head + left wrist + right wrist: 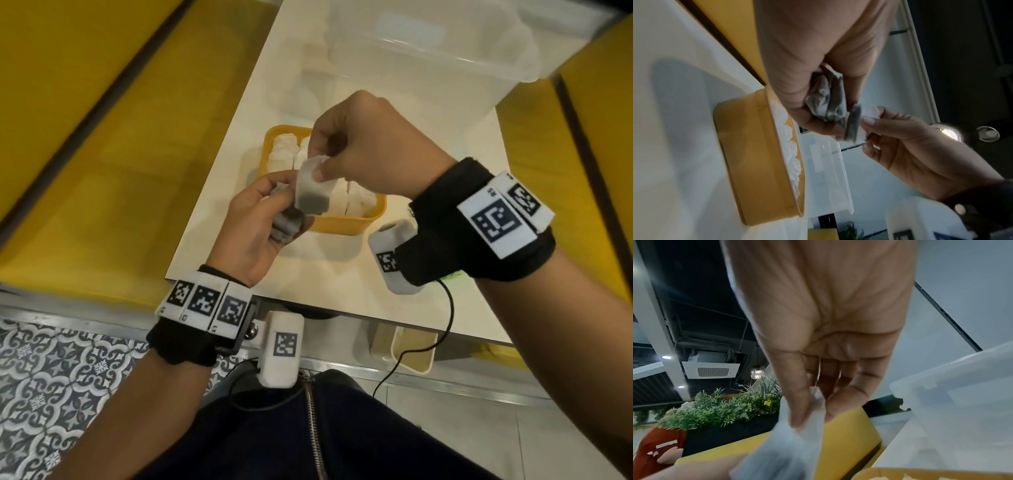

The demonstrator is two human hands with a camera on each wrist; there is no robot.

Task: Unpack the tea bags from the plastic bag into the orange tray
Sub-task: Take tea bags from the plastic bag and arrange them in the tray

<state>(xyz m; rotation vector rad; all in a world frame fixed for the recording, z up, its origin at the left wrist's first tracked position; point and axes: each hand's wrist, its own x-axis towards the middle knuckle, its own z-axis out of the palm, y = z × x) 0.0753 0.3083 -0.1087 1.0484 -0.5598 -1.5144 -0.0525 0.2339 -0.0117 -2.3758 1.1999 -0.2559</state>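
Observation:
An orange tray [342, 224] [756, 162] sits on the white table, holding rows of white tea bags [284, 150] [791, 154]. My left hand [253, 219] [807, 91] hovers above the tray's near left corner, gripping a small stack of grey tea bags [286, 222] [826, 100]. My right hand [349, 150] [879, 129] [818, 394] pinches the white top edge of one tea bag [313, 192] [854, 123] [793, 443] between thumb and fingers, right beside the stack. No plastic bag is plainly visible.
A large clear plastic storage box [445, 44] [962, 410] stands on the table [342, 284] behind the tray. Yellow bench seats [85, 137] flank the table on both sides. A cream bin [411, 349] sits under the table's near edge.

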